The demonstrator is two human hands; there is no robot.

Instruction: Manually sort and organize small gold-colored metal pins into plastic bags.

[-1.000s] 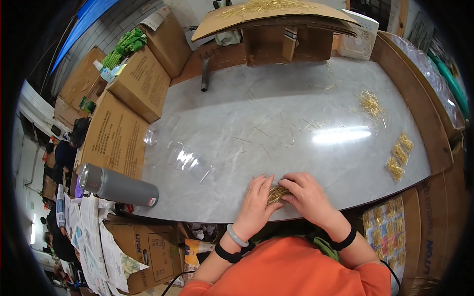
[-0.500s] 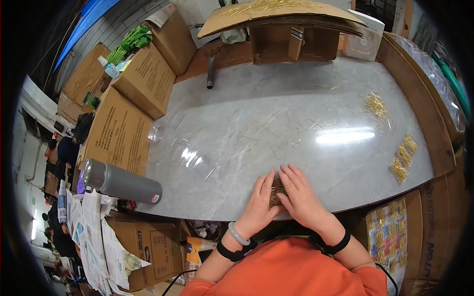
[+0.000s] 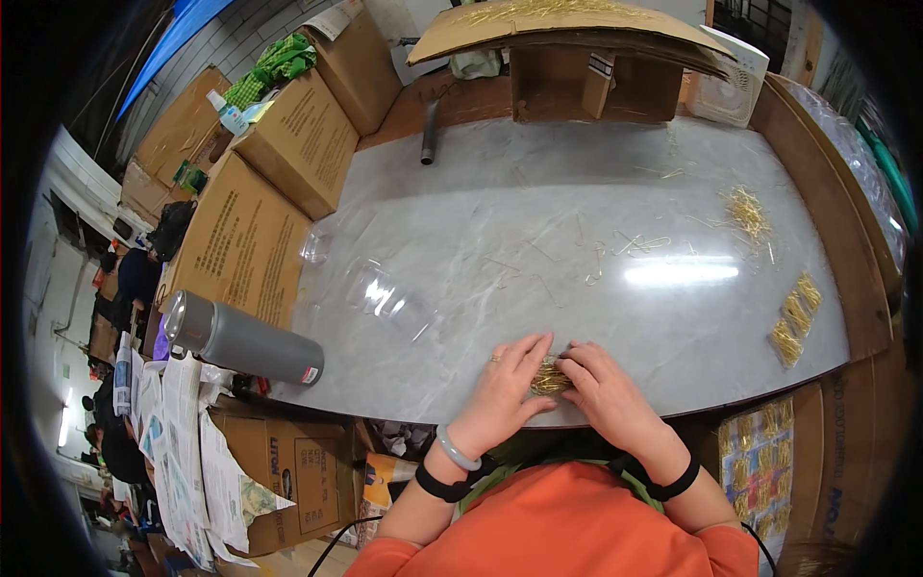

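Observation:
A small bundle of gold wire hooks [image 3: 550, 378] lies at the near edge of the grey marbled tabletop, between my two hands. My left hand [image 3: 502, 387] presses against its left side, with fingers together and thumb along the near side. From the right, my right hand [image 3: 608, 392] closes on the same bundle with bent fingers. The fingers cover part of the bundle's sides. Loose gold hooks [image 3: 639, 244] are scattered on the table beyond my hands. A heap of them [image 3: 748, 213] lies farther right, near a row of small packed bundles [image 3: 796, 315].
A grey bottle [image 3: 252, 344] lies tilted at the table's left edge. Cardboard boxes [image 3: 245, 245] line the left side; an open carton [image 3: 548, 91] and a white fan [image 3: 728, 82] stand at the back. Clear plastic [image 3: 389, 300] lies left of centre. A dark metal tube [image 3: 429, 135] rests behind.
My fingers have drawn back and bent, so more of the gold hook bundle shows between my hands. The whole view has shifted slightly.

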